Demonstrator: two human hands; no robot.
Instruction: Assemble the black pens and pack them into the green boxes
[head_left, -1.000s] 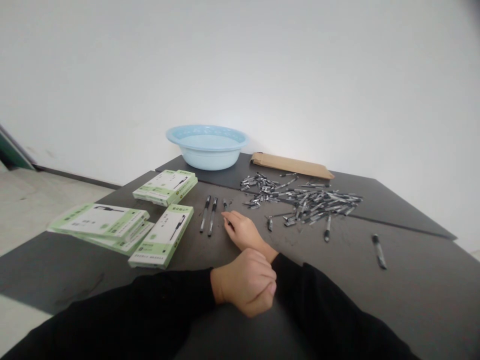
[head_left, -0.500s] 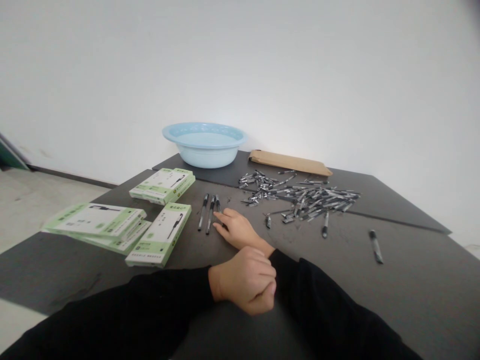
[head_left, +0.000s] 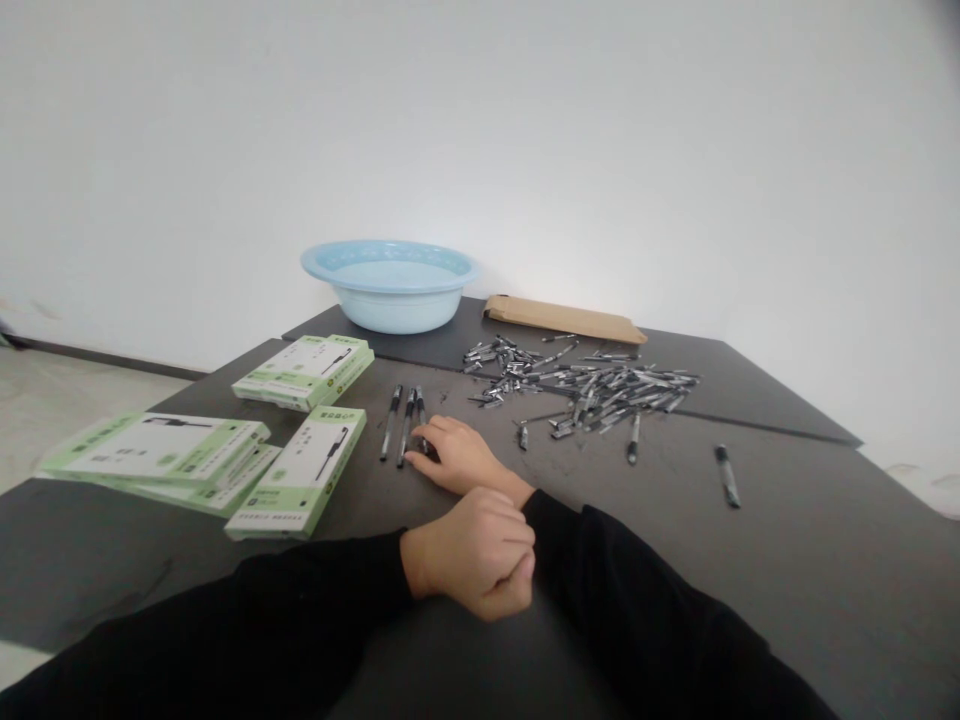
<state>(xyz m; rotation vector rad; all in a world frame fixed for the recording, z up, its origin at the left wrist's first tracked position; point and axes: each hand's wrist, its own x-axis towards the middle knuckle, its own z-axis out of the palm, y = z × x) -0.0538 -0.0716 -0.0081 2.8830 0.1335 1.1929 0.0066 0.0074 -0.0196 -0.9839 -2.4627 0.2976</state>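
My right hand [head_left: 463, 460] rests low over the dark table, its thumb and forefinger at the rightmost of three pens. That pen [head_left: 421, 402] has a dark grip and a clear barrel; its near part is hidden by the fingers. Alongside it on the left lie a middle pen [head_left: 407, 425] and a left pen [head_left: 391, 423], roughly parallel. My left hand [head_left: 474, 555] is closed in a fist in front of my right wrist, with nothing showing in it. Green-and-white pen boxes [head_left: 300, 472] lie left of the pens.
A blue basin [head_left: 397, 305] stands at the back by the wall, beside a flat brown cardboard piece [head_left: 566, 319]. A large heap of pens [head_left: 615, 390] spreads to the right, and a single pen [head_left: 727, 477] lies apart. More boxes [head_left: 161, 450] are stacked at left.
The whole view has shifted slightly, so things sit further left in it. My hands and the three pens keep nearly the same places relative to one another.
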